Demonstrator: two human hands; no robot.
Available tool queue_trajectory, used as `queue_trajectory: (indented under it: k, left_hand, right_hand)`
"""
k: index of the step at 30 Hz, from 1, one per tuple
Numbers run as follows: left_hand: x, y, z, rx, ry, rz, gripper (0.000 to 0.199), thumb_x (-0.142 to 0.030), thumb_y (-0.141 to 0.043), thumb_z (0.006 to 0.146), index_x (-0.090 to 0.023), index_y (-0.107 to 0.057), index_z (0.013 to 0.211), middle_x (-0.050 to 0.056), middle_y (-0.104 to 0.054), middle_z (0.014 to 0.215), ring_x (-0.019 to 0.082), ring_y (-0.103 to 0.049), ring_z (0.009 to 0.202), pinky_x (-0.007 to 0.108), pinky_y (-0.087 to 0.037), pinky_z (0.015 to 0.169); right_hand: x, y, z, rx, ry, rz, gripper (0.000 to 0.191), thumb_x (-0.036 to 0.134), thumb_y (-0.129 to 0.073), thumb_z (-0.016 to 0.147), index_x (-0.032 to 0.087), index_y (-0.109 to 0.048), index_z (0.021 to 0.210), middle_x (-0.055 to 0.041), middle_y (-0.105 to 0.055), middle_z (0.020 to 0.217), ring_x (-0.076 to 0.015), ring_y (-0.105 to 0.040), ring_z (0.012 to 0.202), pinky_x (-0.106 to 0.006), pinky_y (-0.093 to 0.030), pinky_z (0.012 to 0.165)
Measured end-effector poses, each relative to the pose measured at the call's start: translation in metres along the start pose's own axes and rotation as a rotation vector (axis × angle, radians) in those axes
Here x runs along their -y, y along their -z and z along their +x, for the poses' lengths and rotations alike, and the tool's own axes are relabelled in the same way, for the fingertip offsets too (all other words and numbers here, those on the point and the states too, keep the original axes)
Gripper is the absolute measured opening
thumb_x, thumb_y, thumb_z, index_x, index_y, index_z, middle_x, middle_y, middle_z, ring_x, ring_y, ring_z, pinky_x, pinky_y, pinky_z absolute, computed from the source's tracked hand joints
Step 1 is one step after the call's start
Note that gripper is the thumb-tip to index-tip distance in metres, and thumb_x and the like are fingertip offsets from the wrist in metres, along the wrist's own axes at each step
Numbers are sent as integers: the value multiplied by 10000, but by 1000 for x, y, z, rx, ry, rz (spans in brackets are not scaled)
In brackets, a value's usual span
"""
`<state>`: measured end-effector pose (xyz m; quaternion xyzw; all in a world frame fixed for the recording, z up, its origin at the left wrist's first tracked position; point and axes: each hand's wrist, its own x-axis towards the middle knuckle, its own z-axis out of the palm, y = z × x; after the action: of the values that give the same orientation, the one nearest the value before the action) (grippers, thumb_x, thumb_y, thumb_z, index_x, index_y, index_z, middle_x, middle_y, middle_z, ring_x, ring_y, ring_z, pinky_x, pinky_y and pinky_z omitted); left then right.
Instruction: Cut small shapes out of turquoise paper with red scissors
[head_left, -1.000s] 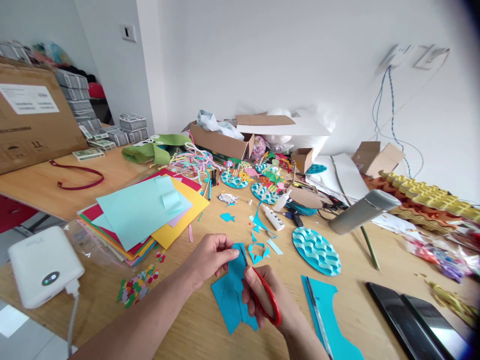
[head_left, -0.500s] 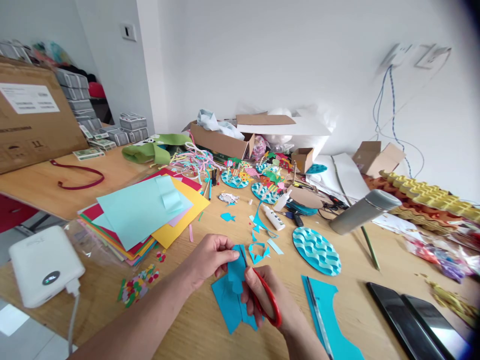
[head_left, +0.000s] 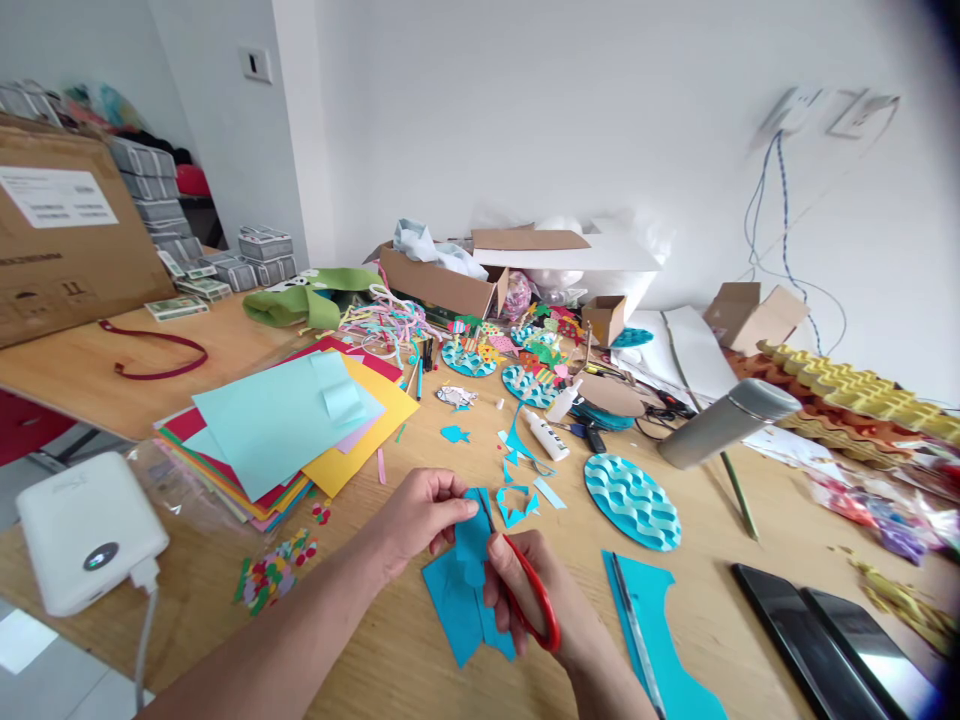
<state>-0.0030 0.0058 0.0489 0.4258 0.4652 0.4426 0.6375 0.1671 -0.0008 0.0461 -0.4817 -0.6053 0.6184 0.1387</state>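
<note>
A small piece of blue paper [head_left: 472, 545] is pinched at its upper left edge by my left hand [head_left: 424, 520]. My right hand [head_left: 529, 590] is closed round the red-handled scissors [head_left: 541, 595], with the blades at the right side of that paper. Below both hands, more blue paper [head_left: 454, 610] lies on the table, partly covered by the held piece. A blue fish cutout [head_left: 455, 434] and blue scraps [head_left: 516, 504] lie farther back. At the right, a pen [head_left: 637, 630] rests on a larger blue sheet [head_left: 675, 660].
Coloured sheets [head_left: 262, 430] are stacked at the left, near a white power bank [head_left: 90, 530]. A wavy blue oval [head_left: 632, 502], a glue bottle [head_left: 546, 435] and a grey flask [head_left: 727, 422] stand or lie to the right. Two phones [head_left: 817, 640] lie at the right front.
</note>
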Motion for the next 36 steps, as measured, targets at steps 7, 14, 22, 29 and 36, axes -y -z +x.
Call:
queue_trajectory:
  k: [7,14,22,29,36]
  left_hand:
    - [0,-1,0,-13,-1,11,241,-365,-666,655,-156,-547,638,-53,-500,482,55,-388,377,169,-281,334]
    - [1,1,0,9,4,25,227,-356,-652,661,-150,-556,646,-46,-514,497,53,-382,378,171,-284,343]
    - [1,1,0,5,16,21,224,-350,-658,646,-151,-555,640,-49,-508,491,57,-385,385,175,-283,345]
    - [1,2,1,2,13,25,213,-341,-652,650,-150,-559,640,-51,-503,491,53,-380,380,174,-283,346]
    - [1,0,0,-18,1,43,216,-353,-639,665,-156,-552,659,-58,-494,487,59,-393,386,168,-291,341]
  right_hand:
    - [0,0,0,13,20,4,713,836,-401,715,149,-519,566,-4,-519,416,-64,-444,281,-152,-245,281]
    - [-1,0,1,16,21,13,712,843,-390,712,161,-523,555,-13,-521,417,-82,-449,291,-175,-252,284]
    - [0,1,0,28,25,-1,714,839,-399,709,153,-512,550,-5,-516,417,-64,-448,282,-149,-230,270]
    - [0,0,0,24,16,10,718,838,-396,711,149,-504,538,-2,-513,406,-54,-440,272,-135,-248,261]
    - [-2,1,0,15,17,6,720,832,-396,720,144,-512,544,-3,-517,408,-53,-445,272,-130,-235,261]
